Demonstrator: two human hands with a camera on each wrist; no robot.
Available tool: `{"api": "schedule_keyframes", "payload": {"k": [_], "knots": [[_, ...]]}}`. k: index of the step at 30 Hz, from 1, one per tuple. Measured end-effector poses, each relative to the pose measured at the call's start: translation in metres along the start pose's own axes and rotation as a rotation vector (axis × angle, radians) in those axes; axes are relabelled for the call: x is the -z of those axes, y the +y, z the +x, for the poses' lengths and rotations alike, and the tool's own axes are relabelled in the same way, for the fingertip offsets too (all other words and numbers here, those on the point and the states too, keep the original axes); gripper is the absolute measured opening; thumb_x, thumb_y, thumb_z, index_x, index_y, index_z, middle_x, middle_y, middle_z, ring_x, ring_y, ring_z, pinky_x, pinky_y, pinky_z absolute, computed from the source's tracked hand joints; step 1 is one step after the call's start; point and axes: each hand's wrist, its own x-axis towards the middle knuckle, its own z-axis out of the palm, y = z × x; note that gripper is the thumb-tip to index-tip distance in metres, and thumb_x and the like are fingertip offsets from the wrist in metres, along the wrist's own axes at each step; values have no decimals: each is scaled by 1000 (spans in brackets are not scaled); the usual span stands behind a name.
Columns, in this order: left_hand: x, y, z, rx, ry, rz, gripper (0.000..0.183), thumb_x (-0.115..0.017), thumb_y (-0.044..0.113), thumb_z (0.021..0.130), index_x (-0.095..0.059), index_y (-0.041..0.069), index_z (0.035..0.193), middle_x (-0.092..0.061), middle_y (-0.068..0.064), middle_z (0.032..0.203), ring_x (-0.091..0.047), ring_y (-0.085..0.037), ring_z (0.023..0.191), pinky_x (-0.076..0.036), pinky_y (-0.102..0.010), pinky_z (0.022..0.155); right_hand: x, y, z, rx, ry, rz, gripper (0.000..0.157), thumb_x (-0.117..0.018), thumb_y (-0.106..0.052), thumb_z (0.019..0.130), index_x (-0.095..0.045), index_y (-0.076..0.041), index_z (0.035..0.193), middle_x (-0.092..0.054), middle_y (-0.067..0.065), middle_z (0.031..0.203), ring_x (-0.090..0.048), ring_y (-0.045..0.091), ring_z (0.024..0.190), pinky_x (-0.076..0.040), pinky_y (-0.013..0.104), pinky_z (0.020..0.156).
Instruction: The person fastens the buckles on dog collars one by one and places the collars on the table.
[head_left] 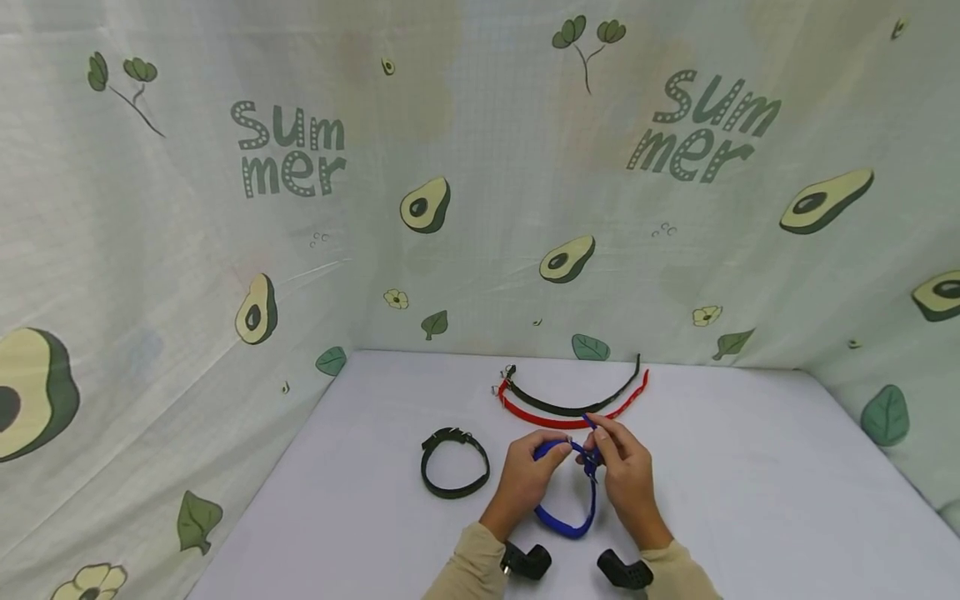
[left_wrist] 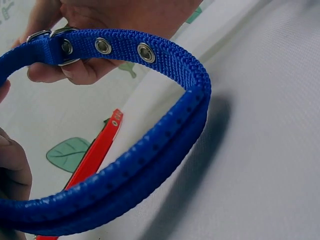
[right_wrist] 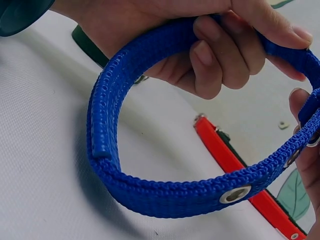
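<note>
Blue collar: The blue collar (head_left: 561,527) lay between both hands, its loop reaching back from the fingertips toward the person.
Loop's long axis: It ran roughly near to far, the metal fittings (left_wrist: 69,63) sitting at the far side.
Eyelets: A row of eyelets (left_wrist: 145,52) followed the band beside those fittings.
Left hand: The left hand (head_left: 525,471) pinched the band at the loop's far left, thumb and fingers narrowed on it.
Right hand: The right hand (head_left: 628,471) held the strap at the far right and was the nearer hand to the fittings.
Free end: The free end (head_left: 589,422) showed at the right fingertips, pointing away from the person.
Black looped collar: The black looped collar (head_left: 456,493) rested on the tabletop (head_left: 750,500), left of the left hand and apart.
Red collar: The red collar (head_left: 551,423) curved beyond the hands.
Black open collar: The black open collar (head_left: 562,410) lay just behind the red one.
</note>
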Motion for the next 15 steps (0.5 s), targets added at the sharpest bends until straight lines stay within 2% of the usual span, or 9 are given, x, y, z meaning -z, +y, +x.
{"api": "schedule_keyframes", "payload": {"k": [8,15], "knots": [[-2,-1,0,-28,40,-13,23,-69,28,96,-74,8,109,-72,1,101,-62,-9,90,-53,-26,78,-1,-4,-1,53,-49,106,22,-46,-1,105,-63,12,112,-58,22,84,-69,26,68,-58,31,65],[-3,3,0,-5,58,-5,23,-70,26,96,-74,7,109,-72,0,101,-61,-8,88,-53,-24,77,-4,-4,-2,39,-25,83,22,-44,2,104,-64,11,107,-61,21,86,-69,26,69,-57,29,65]]}}
